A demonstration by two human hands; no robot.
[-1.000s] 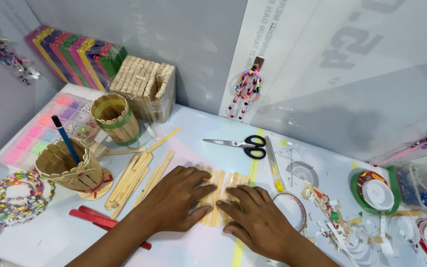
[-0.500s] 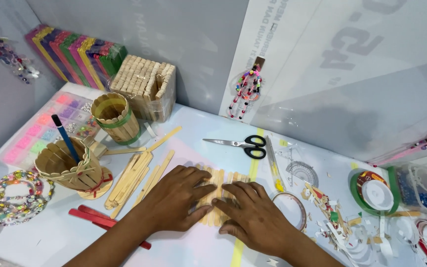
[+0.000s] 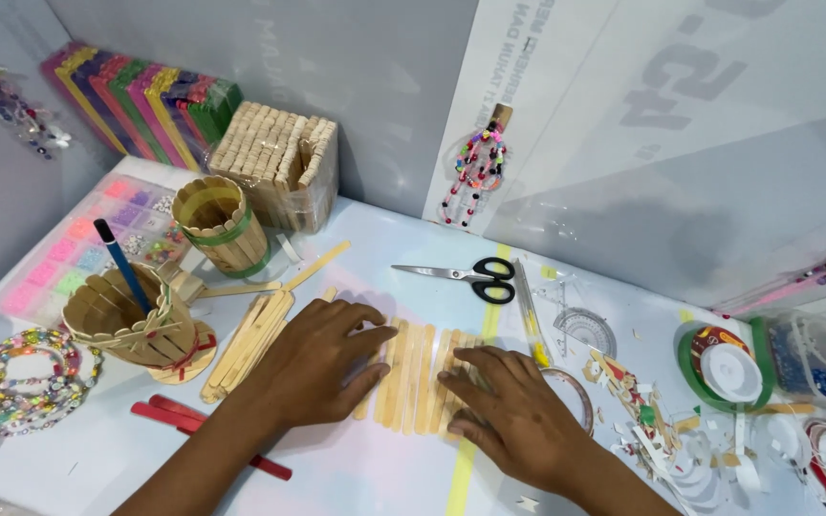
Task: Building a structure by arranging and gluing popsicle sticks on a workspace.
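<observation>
head view: hands (image 3: 317,368) farther apart now

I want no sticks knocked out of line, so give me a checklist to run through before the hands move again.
1. Row of flat wooden sticks lying side by side on the table: ok, though their ends look slightly uneven.
2. Left hand flat on the row's left side: ok.
3. Right hand flat on the row's right side: ok.
4. Whether the sticks are glued or loose: cannot tell.
5. Scissors clear of both hands: ok, they lie beyond the row.
6. Spare stick bundle apart from the row: ok, it sits left of the left hand.
</observation>
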